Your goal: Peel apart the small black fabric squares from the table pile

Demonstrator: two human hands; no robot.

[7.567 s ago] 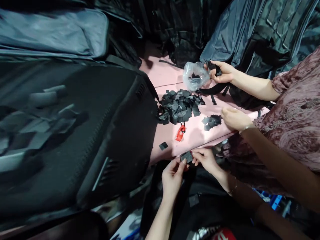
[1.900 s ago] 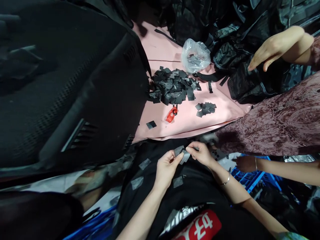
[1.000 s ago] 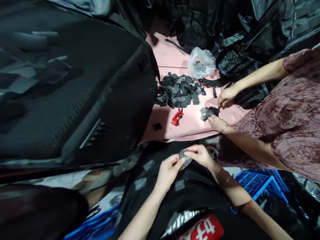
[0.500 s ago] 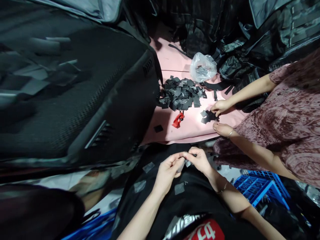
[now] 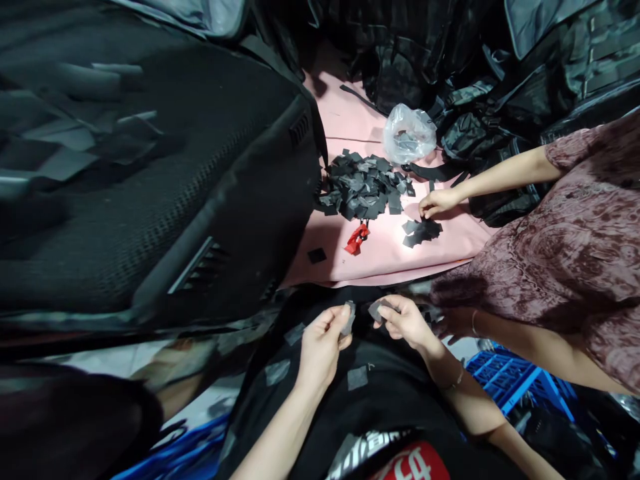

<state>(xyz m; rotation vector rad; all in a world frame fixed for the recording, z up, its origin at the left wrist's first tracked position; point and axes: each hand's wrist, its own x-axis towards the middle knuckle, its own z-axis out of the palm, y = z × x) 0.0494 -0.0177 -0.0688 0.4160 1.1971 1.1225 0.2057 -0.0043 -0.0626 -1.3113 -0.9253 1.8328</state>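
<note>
My left hand pinches a small grey fabric piece between thumb and fingers above my lap. Across a short gap, my right hand is closed on a dark grey fabric piece. Several pale square pieces lie on my black clothing. In front, on the pink table surface, is a heap of black and grey fabric pieces. A red cloth scrap with a dark metal part lies at the heap's near edge. One black square rests alone to its left.
A co-worker's hand is over a smaller black pile at the right. Behind the heap sits a clear plastic bag. A large black bag fills the left. Blue crates stand low at the right.
My hands, together before, have moved apart, each with a piece in it. The co-worker's near hand has left the small pile and dropped down beside the table.
</note>
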